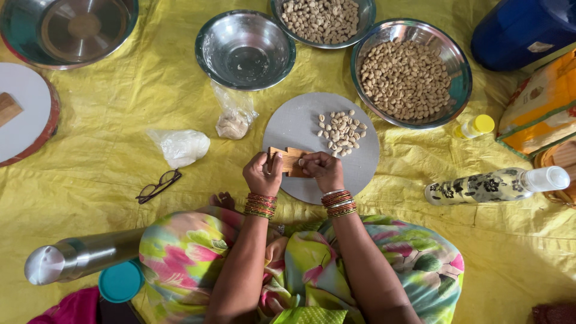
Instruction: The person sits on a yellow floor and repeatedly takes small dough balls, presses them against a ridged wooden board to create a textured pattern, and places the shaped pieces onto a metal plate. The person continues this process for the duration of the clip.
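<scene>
We are gripping the wooden block (288,161) between left hand (260,174) and right hand (323,170), both closed on it, on the grey board (298,123)

Our left hand (261,174) and right hand (323,171) grip a small wooden block (288,161) on the round grey board (294,126). A heap of peanuts (342,132) lies just beyond on it. We sit on a yellow sheet (120,90).

Yellow sheet (150,90) covers floor. Grey round board (294,126) at centre; empty steel bowl (246,49) at 12 o'clock; spectacles (157,186) at 9; floral bottle (495,185) at 3.
</scene>
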